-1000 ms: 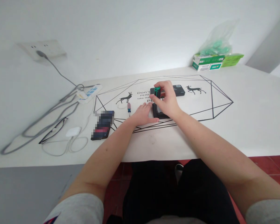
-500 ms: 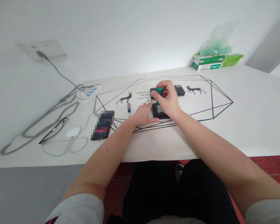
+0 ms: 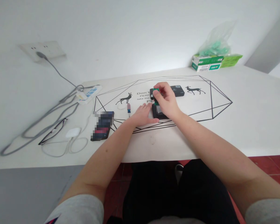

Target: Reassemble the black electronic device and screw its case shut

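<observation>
My right hand (image 3: 166, 101) is closed, thumb and fingers pinching a small green tool (image 3: 156, 90). The tool stands roughly upright above the left part of a black rectangular device (image 3: 162, 115) with a pale label; its tip is hidden. My left hand (image 3: 144, 115) lies open on the table, fingers spread, with the thumb along the device's near left edge. Behind my right hand is a black case (image 3: 177, 91), partly covered by it. A small screwdriver (image 3: 128, 107) with a red and blue handle rests left of my left hand.
On the left are a phone with a blurred screen (image 3: 102, 126), glasses (image 3: 53, 131), a white charger (image 3: 73, 132) and a power strip (image 3: 90, 93) with grey cables. Green and white boxes (image 3: 207, 62) under a plastic bag (image 3: 217, 40) stand by the wall.
My right hand has shifted slightly left and turned, and the green tool in it has turned or tilted a little. My left hand has stayed in place.
</observation>
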### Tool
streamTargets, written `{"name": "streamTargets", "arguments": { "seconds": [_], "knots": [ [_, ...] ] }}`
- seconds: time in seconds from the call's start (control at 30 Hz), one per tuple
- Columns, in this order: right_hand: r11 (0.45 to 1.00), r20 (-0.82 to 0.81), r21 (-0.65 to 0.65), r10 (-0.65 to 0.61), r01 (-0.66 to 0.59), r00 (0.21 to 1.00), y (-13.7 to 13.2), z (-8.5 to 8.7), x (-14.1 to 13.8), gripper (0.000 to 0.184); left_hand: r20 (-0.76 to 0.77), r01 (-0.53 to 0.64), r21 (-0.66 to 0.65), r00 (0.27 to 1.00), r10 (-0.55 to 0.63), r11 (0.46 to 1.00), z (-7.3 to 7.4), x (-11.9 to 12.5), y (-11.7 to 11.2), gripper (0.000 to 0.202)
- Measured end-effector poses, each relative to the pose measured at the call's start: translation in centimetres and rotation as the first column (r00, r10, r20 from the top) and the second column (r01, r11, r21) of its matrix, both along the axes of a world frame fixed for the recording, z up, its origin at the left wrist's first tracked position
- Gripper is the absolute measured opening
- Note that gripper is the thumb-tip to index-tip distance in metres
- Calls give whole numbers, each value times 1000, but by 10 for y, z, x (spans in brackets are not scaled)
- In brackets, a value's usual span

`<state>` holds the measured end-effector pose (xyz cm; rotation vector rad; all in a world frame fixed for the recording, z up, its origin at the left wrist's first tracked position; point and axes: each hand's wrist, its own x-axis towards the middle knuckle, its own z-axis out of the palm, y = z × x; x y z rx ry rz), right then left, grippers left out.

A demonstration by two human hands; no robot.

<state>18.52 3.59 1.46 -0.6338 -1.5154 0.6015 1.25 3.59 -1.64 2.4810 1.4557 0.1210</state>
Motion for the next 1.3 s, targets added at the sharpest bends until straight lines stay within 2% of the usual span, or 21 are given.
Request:
{"name": "streamTargets", "arguments": {
  "seconds": [0.13, 0.33, 0.43, 0.53, 0.63, 0.87, 1.07, 1.23, 1.3],
  "knots": [
    [997, -3, 47, -55, 55, 998, 0, 2, 0, 29, 2, -1, 3, 1000, 1, 1000, -1, -2, 1, 124],
    [1000, -59, 15, -10, 10, 998, -2, 4, 1, 22, -1, 4, 2, 1000, -4, 1000, -2, -2, 3, 122],
    [996, -126, -4, 83, -84, 989, -3, 7, 2, 18, -24, -5, 0, 1000, 5, 1000, 0, 0, 1, 121],
    [968, -263, -100, 199, -232, 944, -5, 8, 0, 21, -42, -20, -12, 999, 20, 1000, 2, 2, -1, 123],
    [938, -327, -174, 233, -300, 916, -6, 9, -2, 20, -42, -26, -18, 999, 25, 1000, 4, 2, -2, 123],
    [997, -213, -53, 41, -53, 976, -6, 11, -1, 16, -47, -37, -35, 998, 36, 999, 0, 0, 1, 125],
    [998, -176, -10, 55, -58, 983, 1, 8, -2, 22, -41, -37, -41, 999, 35, 998, 0, 1, 0, 125],
    [1000, -161, 5, -1, 2, 987, -1, 7, 0, 20, -42, -41, -38, 998, 40, 998, 2, 2, -1, 122],
    [999, -182, -6, 51, -53, 982, -3, 9, 1, 15, -42, -36, -35, 999, 34, 999, 2, 1, -1, 123]
  ]
}}
